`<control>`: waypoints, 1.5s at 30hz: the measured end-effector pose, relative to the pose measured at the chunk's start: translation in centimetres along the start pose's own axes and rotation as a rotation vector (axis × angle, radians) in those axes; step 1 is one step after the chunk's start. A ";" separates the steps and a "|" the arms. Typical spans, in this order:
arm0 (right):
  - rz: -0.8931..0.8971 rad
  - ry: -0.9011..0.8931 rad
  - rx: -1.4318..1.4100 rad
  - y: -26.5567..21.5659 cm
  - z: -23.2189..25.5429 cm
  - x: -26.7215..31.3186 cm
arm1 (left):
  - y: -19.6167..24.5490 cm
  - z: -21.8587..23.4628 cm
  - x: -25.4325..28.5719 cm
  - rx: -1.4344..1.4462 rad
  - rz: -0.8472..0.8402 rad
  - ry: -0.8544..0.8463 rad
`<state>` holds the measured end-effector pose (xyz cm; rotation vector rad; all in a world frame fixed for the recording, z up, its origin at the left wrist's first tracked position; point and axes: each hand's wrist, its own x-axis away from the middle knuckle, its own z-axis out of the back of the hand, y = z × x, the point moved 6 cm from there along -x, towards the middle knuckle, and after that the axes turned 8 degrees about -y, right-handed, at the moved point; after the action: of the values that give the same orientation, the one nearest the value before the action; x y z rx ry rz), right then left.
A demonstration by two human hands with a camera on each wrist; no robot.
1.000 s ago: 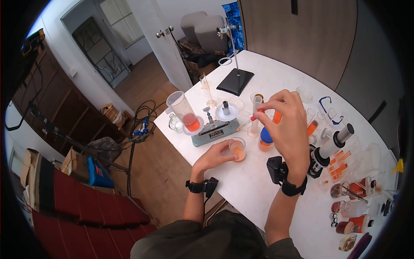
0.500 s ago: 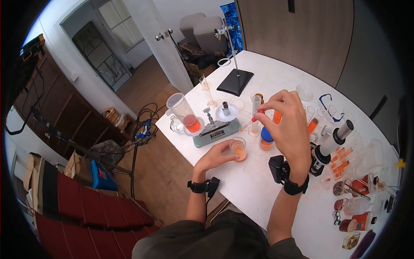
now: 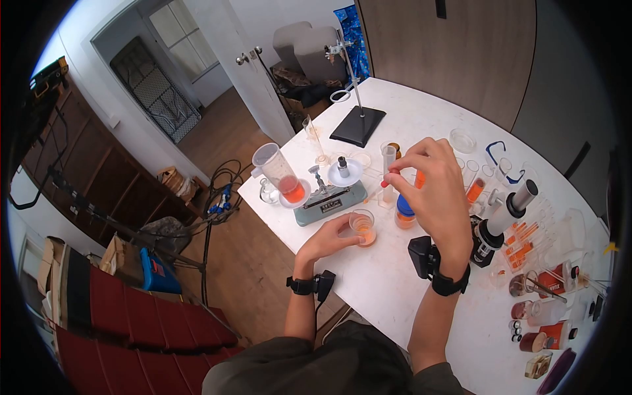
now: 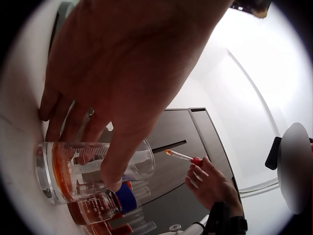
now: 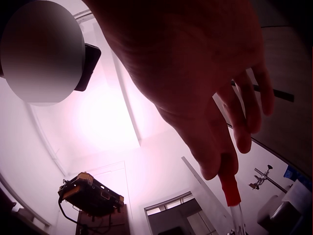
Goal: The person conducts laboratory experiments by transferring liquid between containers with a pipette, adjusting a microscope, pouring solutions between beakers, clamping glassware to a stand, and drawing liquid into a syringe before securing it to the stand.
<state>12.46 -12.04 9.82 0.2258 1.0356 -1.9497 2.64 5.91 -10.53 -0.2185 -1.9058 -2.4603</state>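
My left hand [image 3: 324, 239] grips a small glass beaker [image 3: 363, 228] of orange liquid standing on the white table; in the left wrist view thumb and fingers lie round the beaker [image 4: 98, 171]. Raised above the table, my right hand [image 3: 438, 191] pinches the red bulb [image 5: 230, 188] of a glass dropper between thumb and forefinger. Orange liquid shows at the tip of the dropper [image 4: 177, 155] in the left wrist view. The dropper is tilted, its tip off to the left of the right hand and above the table. Between the hands stands a blue-capped bottle [image 3: 405, 212].
Beyond the left hand is a balance [image 3: 331, 205] with a jug [image 3: 279, 172] of red liquid and a weight on its pans. A stand [image 3: 359, 126] rises at the back. A microscope [image 3: 503, 224], test tubes [image 3: 520, 253] and jars are on the right.
The head view has shifted slightly. Both hands keep nearly the same position and hold on the beaker and dropper.
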 end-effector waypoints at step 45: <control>-0.030 -0.091 -0.009 0.5 -0.8 0.0 | -0.3 0.1 0.0 -0.002 -0.034 0.033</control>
<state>12.65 -11.60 9.03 0.1160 0.9925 -1.9630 2.61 6.05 -10.81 -0.1454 -1.9095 -2.4710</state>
